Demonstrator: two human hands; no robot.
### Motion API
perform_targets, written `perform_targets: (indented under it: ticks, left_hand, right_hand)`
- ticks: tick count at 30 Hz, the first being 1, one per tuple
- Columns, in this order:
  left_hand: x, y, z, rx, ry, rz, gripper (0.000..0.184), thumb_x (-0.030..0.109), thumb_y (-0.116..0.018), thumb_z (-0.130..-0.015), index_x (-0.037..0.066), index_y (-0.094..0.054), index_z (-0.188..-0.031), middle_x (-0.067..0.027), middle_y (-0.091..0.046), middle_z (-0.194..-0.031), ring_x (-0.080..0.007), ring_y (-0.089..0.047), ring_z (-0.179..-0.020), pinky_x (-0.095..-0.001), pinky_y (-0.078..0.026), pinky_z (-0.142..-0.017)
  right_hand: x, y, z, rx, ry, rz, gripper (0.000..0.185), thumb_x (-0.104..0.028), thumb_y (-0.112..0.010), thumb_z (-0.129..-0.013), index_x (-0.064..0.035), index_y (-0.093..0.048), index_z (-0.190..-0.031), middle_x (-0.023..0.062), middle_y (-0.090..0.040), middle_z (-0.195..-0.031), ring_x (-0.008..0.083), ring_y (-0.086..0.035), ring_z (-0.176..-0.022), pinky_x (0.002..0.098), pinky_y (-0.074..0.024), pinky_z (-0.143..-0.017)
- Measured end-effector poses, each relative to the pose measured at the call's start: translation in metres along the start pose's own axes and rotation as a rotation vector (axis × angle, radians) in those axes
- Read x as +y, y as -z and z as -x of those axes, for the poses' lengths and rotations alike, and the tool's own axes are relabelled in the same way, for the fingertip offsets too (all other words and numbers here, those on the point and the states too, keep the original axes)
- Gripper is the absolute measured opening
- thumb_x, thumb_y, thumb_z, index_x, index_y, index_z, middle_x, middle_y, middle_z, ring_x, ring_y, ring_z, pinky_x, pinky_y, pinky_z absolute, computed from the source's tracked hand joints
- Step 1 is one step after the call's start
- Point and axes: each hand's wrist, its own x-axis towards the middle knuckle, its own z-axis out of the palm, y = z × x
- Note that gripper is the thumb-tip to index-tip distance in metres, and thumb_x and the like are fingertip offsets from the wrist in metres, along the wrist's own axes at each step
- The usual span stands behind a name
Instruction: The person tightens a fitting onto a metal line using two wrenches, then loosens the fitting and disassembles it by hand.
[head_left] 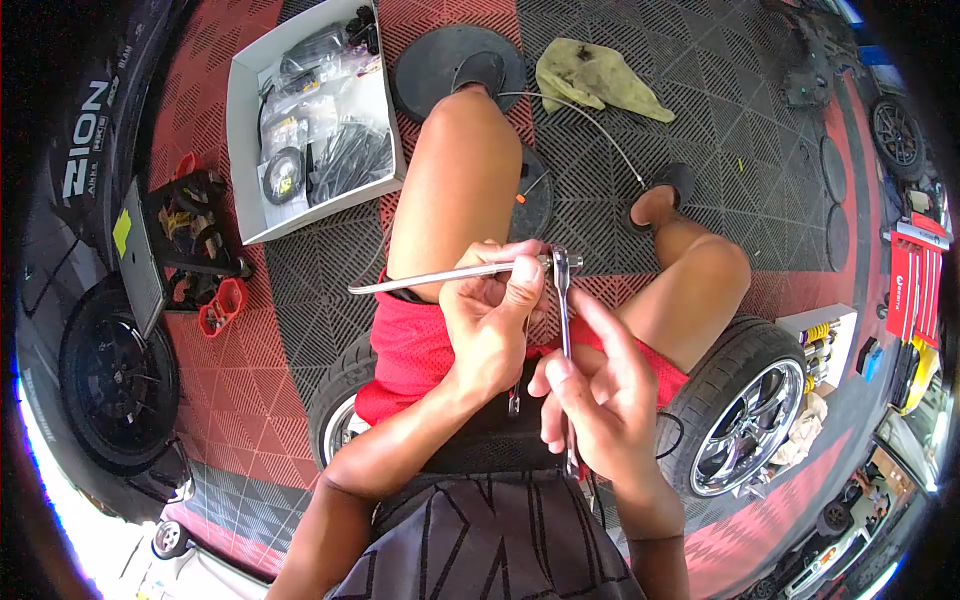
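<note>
My left hand is closed around a thin silvery hose, which points out to the left. At the hose's right end sits a metal fitting. A slim chrome wrench has its head at that fitting and its handle running down toward my lap. My right hand is closed on the wrench's handle, with the index finger stretched up beside the shaft. Below my left hand shows the end of another metal tool; its upper part is hidden.
A white box of bagged parts lies at upper left, near a red tray. A stained cloth and a thin cable are on the tiled floor. Wheels stand beside my legs; a dark car is at left.
</note>
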Motion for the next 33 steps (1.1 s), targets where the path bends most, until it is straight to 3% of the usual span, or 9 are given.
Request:
perform_targets:
  ticks: [2, 7, 15, 19, 21, 25, 27, 30, 33]
  left_hand:
    - [-0.009, 0.006, -0.004, -0.041, -0.067, -0.034, 0.014, 0.005, -0.058, -0.095, 0.000, -0.058, -0.107, -0.0087, -0.062, -0.088, -0.0109, -0.052, -0.059, -0.0217, -0.042, -0.051]
    - [-0.009, 0.001, -0.003, 0.034, -0.009, -0.094, 0.011, 0.006, -0.056, -0.096, 0.001, -0.057, -0.106, -0.0049, -0.058, -0.075, -0.0109, -0.051, -0.057, -0.0224, -0.041, -0.051]
    - [0.004, 0.000, -0.001, 0.049, 0.125, -0.051, 0.012, 0.010, -0.057, -0.096, 0.002, -0.056, -0.104, -0.0035, -0.056, -0.073, -0.0108, -0.052, -0.058, -0.0237, -0.038, -0.047]
    - [0.002, 0.002, -0.001, -0.034, 0.106, -0.130, 0.012, 0.011, -0.059, -0.096, 0.002, -0.057, -0.104, -0.0037, -0.057, -0.073, -0.0105, -0.051, -0.057, -0.0235, -0.039, -0.048]
    - [0.003, 0.001, -0.003, 0.004, 0.089, -0.061, 0.016, 0.015, -0.066, -0.092, 0.002, -0.061, -0.100, -0.0024, -0.062, -0.075, -0.0061, -0.055, -0.058, -0.0188, -0.042, -0.048]
    - [0.009, 0.002, -0.008, -0.044, 0.104, -0.019, 0.016, 0.014, -0.066, -0.092, 0.002, -0.061, -0.100, -0.0024, -0.061, -0.073, -0.0060, -0.053, -0.056, -0.0194, -0.042, -0.048]
    - [0.007, 0.005, -0.008, -0.057, 0.108, -0.030, 0.016, 0.014, -0.066, -0.092, 0.002, -0.061, -0.100, -0.0022, -0.060, -0.072, -0.0059, -0.052, -0.055, -0.0197, -0.042, -0.048]
    - [0.006, 0.006, -0.008, -0.053, 0.118, -0.128, 0.015, 0.013, -0.064, -0.093, 0.001, -0.059, -0.101, -0.0020, -0.058, -0.069, -0.0054, -0.049, -0.054, -0.0202, -0.040, -0.047]
    - [0.000, 0.008, -0.007, -0.120, 0.058, -0.110, 0.015, 0.012, -0.061, -0.095, 0.000, -0.056, -0.103, -0.0021, -0.055, -0.067, -0.0057, -0.047, -0.053, -0.0207, -0.039, -0.046]
  right_hand:
    - [-0.008, 0.003, 0.003, -0.045, -0.007, -0.114, 0.059, -0.001, -0.055, -0.094, -0.0009, -0.025, -0.145, 0.0120, -0.061, -0.087, 0.0083, -0.054, -0.051, 0.0206, -0.0440, -0.043]
    - [-0.023, 0.013, 0.000, -0.089, -0.072, -0.220, 0.057, 0.003, -0.057, -0.091, 0.0026, -0.029, -0.141, 0.0120, -0.061, -0.091, 0.0082, -0.056, -0.059, 0.0200, -0.0450, -0.050]
    - [0.017, 0.024, -0.006, -0.079, 0.212, 0.338, 0.046, -0.001, -0.059, -0.091, 0.0017, -0.042, -0.134, 0.0034, -0.064, -0.086, 0.0037, -0.055, -0.064, 0.0205, -0.0455, -0.058]
    - [0.002, 0.030, -0.004, -0.176, 0.144, 0.144, 0.032, 0.000, -0.060, -0.090, 0.0043, -0.055, -0.122, 0.0058, -0.065, -0.091, 0.0049, -0.057, -0.068, 0.0202, -0.0482, -0.066]
    - [-0.004, 0.041, -0.010, -0.388, 0.115, -0.055, 0.037, 0.005, -0.058, -0.086, 0.0055, -0.054, -0.123, 0.0096, -0.064, -0.097, 0.0061, -0.059, -0.077, 0.0206, -0.0484, -0.071]
    - [-0.016, 0.040, -0.017, -0.476, 0.197, -0.081, 0.047, 0.007, -0.059, -0.078, 0.0058, -0.054, -0.125, 0.0156, -0.062, -0.106, 0.0110, -0.061, -0.086, 0.0226, -0.0483, -0.076]
    - [-0.014, 0.035, -0.017, -0.431, 0.245, -0.036, 0.052, 0.003, -0.069, -0.074, 0.0043, -0.055, -0.123, 0.0137, -0.065, -0.101, 0.0122, -0.063, -0.080, 0.0229, -0.0495, -0.072]
    - [-0.012, 0.032, -0.024, -0.218, 0.526, 0.488, 0.049, -0.006, -0.083, -0.066, 0.0002, -0.062, -0.111, 0.0086, -0.069, -0.078, 0.0149, -0.066, -0.062, 0.0277, -0.0512, -0.055]
    - [-0.031, 0.034, -0.037, -0.202, 0.815, 0.804, 0.040, -0.002, -0.080, -0.071, -0.0004, -0.064, -0.108, 0.0109, -0.069, -0.078, 0.0185, -0.067, -0.062, 0.0297, -0.0523, -0.055]
